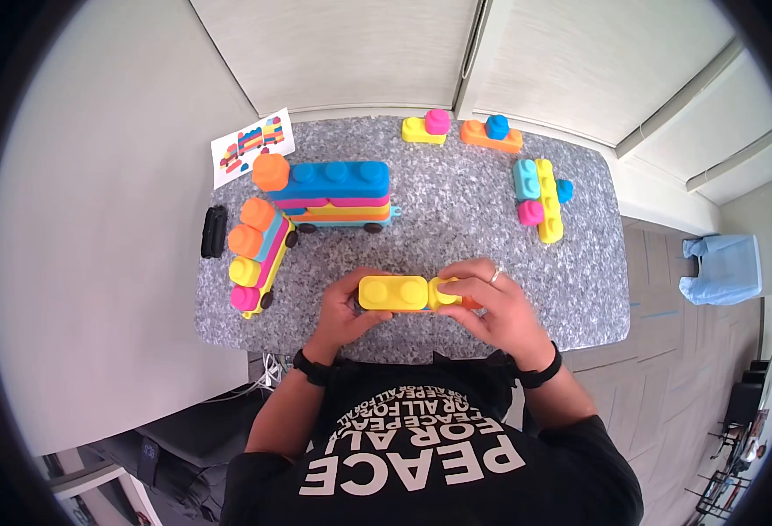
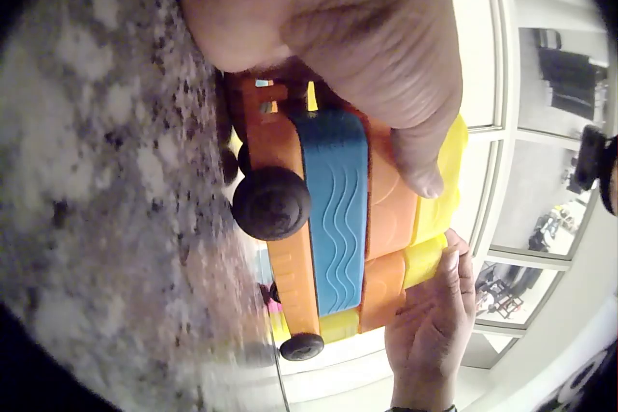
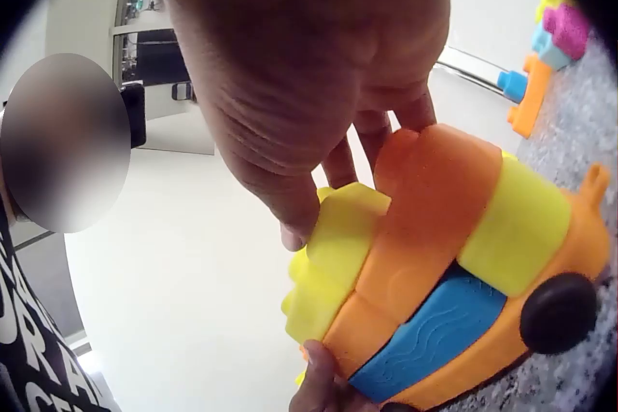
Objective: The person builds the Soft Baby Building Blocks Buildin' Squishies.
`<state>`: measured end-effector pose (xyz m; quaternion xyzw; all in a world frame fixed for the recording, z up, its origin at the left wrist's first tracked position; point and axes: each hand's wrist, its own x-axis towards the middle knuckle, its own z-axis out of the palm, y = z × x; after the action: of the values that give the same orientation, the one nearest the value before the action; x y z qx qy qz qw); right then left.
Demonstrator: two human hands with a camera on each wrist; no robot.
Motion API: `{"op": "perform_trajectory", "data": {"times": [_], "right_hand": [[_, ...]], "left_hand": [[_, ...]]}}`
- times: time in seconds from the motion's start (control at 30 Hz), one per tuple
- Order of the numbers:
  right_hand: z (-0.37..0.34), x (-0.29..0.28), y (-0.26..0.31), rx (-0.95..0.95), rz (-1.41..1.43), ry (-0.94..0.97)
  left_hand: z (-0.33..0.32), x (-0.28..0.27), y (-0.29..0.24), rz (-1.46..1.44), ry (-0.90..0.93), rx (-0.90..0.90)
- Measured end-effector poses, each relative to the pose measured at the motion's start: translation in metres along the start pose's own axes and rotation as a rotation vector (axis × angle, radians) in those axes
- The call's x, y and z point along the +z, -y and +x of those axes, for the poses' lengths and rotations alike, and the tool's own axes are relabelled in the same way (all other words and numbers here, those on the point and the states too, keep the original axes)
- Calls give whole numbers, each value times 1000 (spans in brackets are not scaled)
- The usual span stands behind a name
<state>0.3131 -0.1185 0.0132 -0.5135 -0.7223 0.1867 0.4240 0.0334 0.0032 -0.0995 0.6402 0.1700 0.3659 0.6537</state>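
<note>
Between both hands is a wheeled toy block wagon [image 2: 335, 209] with an orange base, black wheels [image 2: 271, 203], a blue block with wavy lines, orange blocks above and yellow blocks [image 1: 393, 293] on top. My left hand [image 1: 344, 309] grips its left end, with the thumb along the near side. At the other end, my right hand [image 1: 489, 307] pinches a small yellow block [image 3: 343, 227] from above, beside a raised orange block [image 3: 435, 209]. In the left wrist view the wheels are close over the granite-patterned tabletop [image 1: 456, 241].
A long stacked block wagon [image 1: 333, 197] stands behind, with a second wagon [image 1: 263, 254] at its left. A picture sheet [image 1: 252, 147] and a black case [image 1: 214, 231] lie at the left edge. Loose blocks sit at the back, including a long yellow one [image 1: 549, 202].
</note>
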Motion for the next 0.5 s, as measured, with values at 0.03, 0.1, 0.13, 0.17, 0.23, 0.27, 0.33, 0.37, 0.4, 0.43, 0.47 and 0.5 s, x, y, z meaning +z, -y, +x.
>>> {"op": "perform_trajectory", "data": {"times": [0.03,0.1,0.13,0.17,0.23,0.27,0.33,0.37,0.4,0.43,0.47,0.5], "right_hand": [[-1,3,-1,-2,4,-11],[-4,5,-6,-2,3,-21],[-5,5,-7,-3,3,-26],[-5,5,-6,5,12,-34],[-3,5,-3,20,32,-50],[-4,6,-4,53,48,-60],[-10,9,-12,118,79,-77],[-14,12,-17,156,85,-62],[-18,15,-21,195,90,-46],[-22,16,-24,235,94,-32],[-22,16,-23,235,88,-41],[-21,17,-21,235,83,-51]], "left_hand": [[0,0,0,1,-2,-2],[0,0,1,-6,-7,-3],[0,0,2,-10,-10,-3],[0,1,1,-12,-10,-3],[0,1,0,-16,-10,-2],[0,1,-1,1,-9,-1],[0,1,-2,34,-10,0],[0,1,-3,36,-10,-1],[1,1,-3,37,-9,-4],[1,1,-3,38,-6,-7],[0,0,-1,42,-8,-6],[0,-2,2,47,-8,-6]]}}
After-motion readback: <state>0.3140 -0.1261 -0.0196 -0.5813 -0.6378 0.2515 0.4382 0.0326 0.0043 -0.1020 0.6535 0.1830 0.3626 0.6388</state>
